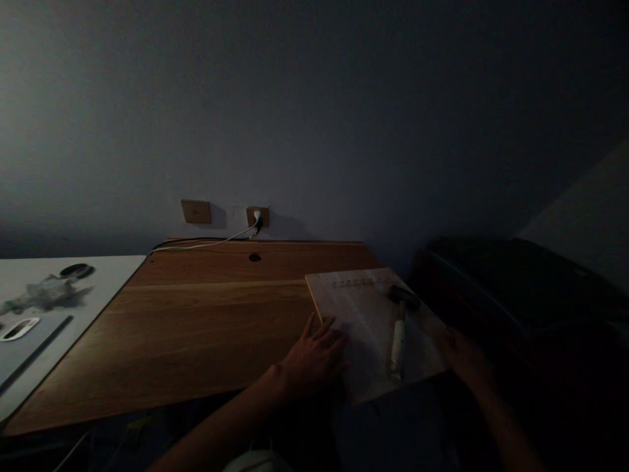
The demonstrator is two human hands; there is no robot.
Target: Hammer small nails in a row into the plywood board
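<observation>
Steadying board (363, 334), seemingly: left hand (314, 357) splayed, unclenched, at edge; right hand (464, 357) opposite, fingers' grip too dark to tell. Loose mallet (398, 337) atop calls for level handling.

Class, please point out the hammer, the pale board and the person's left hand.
Hammer (398, 341): head view, on its pale handle.
Pale board (366, 324): head view, on its bare upper face.
Left hand (314, 356): head view, on its back.

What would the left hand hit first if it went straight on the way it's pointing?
Probably the hammer lying on the board: the left hand points across the board towards it, though dim light leaves depth unclear.
</observation>
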